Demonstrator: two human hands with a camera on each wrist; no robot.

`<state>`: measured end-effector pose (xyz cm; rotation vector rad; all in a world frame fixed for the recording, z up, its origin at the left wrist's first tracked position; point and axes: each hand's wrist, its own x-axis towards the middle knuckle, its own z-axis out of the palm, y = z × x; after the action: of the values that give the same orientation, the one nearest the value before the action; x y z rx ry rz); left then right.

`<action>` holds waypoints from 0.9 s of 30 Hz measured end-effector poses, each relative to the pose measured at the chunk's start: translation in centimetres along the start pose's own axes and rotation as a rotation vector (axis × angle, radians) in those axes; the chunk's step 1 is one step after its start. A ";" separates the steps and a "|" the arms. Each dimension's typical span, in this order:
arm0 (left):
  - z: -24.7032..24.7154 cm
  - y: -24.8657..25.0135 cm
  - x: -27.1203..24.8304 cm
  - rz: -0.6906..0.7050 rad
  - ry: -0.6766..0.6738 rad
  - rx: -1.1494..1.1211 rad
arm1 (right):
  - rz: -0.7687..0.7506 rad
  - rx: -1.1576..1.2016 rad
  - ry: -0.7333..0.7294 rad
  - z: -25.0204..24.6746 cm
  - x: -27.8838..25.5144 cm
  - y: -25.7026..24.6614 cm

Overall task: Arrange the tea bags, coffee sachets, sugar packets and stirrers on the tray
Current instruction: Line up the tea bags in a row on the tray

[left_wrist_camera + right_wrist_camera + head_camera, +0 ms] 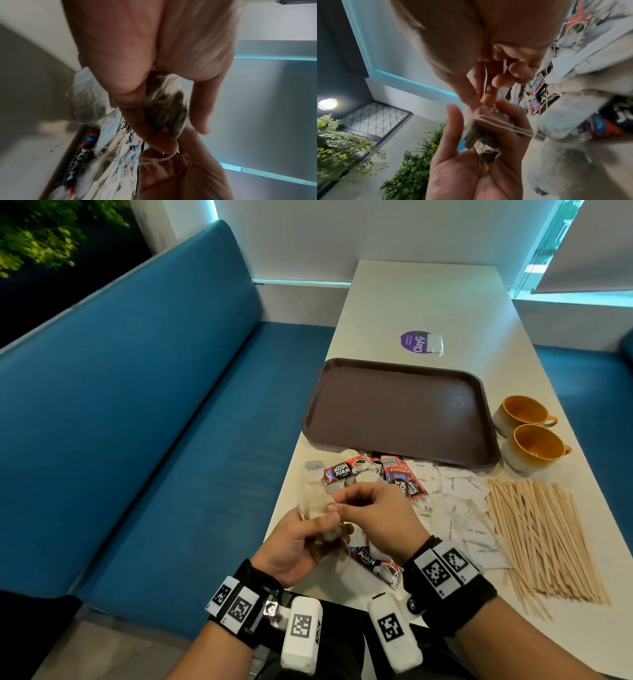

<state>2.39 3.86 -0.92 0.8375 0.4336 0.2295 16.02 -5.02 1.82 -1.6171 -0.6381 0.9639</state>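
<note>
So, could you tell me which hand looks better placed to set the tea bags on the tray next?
Probably the left hand: it already grips the tea bags, while the right hand only pinches their strings. The tray lies ahead, bare.

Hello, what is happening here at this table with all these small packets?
A person is sorting drink supplies. The left hand holds a tea bag, and the right hand pinches its string, seemingly untangling it. The brown tray holds nothing yet. Coffee sachets, sugar packets and wooden stirrers lie on the table, beside two cups.
</note>
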 end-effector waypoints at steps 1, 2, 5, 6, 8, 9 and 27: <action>-0.1 -0.1 0.0 0.000 0.000 -0.019 | 0.001 -0.016 0.016 0.0 0.1 0.2; -0.3 -0.1 0.1 0.005 0.005 -0.030 | -0.001 -0.029 0.027 0.1 0.1 0.4; -0.5 -0.2 0.2 0.002 0.044 -0.056 | 0.014 -0.039 0.020 0.2 0.2 1.0; -0.5 -0.2 0.3 -0.001 0.083 -0.084 | 0.014 -0.031 0.017 0.2 0.2 1.0; -0.8 0.0 0.4 -0.016 0.176 -0.132 | 0.008 0.003 0.033 0.0 0.3 0.8; -1.1 0.2 0.3 -0.023 0.209 -0.158 | -0.004 0.022 0.049 -0.3 0.4 0.6; -4.2 0.8 -2.5 -0.028 0.474 -0.074 | -0.168 -0.908 -0.104 -1.0 0.1 3.9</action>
<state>-1.79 6.29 -2.14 0.7000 0.8744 0.4184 16.60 -6.53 -1.91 -2.2435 -1.3940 0.6559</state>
